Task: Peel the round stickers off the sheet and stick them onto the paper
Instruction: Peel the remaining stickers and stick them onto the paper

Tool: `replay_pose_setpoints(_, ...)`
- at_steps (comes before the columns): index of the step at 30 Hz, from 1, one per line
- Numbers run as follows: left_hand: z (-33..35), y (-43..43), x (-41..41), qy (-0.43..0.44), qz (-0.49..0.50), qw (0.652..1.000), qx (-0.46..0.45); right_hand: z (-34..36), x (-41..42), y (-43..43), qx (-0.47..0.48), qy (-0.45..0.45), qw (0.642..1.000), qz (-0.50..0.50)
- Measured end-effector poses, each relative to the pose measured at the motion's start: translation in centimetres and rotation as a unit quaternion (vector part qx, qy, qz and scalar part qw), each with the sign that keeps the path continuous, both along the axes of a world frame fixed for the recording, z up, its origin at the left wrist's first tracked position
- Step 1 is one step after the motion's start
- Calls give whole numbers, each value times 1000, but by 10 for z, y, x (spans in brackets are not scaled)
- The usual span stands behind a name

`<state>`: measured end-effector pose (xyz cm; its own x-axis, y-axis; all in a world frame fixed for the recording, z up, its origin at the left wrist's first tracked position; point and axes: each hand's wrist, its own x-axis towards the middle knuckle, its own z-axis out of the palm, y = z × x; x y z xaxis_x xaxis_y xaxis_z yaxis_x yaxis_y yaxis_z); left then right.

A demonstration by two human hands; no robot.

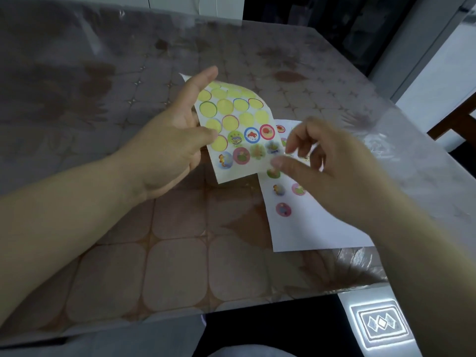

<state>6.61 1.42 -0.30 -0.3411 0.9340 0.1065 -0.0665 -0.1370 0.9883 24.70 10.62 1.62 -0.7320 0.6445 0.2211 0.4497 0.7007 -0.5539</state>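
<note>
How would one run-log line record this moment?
left hand: holds sticker sheet | right hand: at sheet's lower right corner, blurred | paper: on table, bears stickers

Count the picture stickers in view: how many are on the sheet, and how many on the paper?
On the sticker sheet: 7 picture stickers
On the white paper: at least 6 picture stickers; the right hand hides part
Total: at least 13

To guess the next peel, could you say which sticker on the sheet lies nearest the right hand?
The bluish sticker at the right end of the bottom row on the sheet, close to the right hand; the rest lie further left.
</note>
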Motion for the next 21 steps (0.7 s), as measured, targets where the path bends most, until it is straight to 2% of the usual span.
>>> replay_pose_setpoints(4, -3, 0, -2, 31, -21, 999, 17, 4, -25, 4, 71, 88, 992, 57)
replay_pose_setpoints(8, -6, 2, -5, 42, -12, 999, 18, -19, -43, 8, 151, 149, 977, 38)
replay_pose_setpoints(12, -7, 2, -5, 55, -18, 998, 29, -27, -44, 9, 149, 188, 970, 28)
replay_pose_setpoints(17, -5, -1, -1, 160, -37, 986, 27, -31, -46, 10, 171, 196, 965, 30)
replay_pose_setpoints(21, -4, -2, -1, 188, -30, 982, 11, -31, -45, 12, 166, 198, 965, 36)
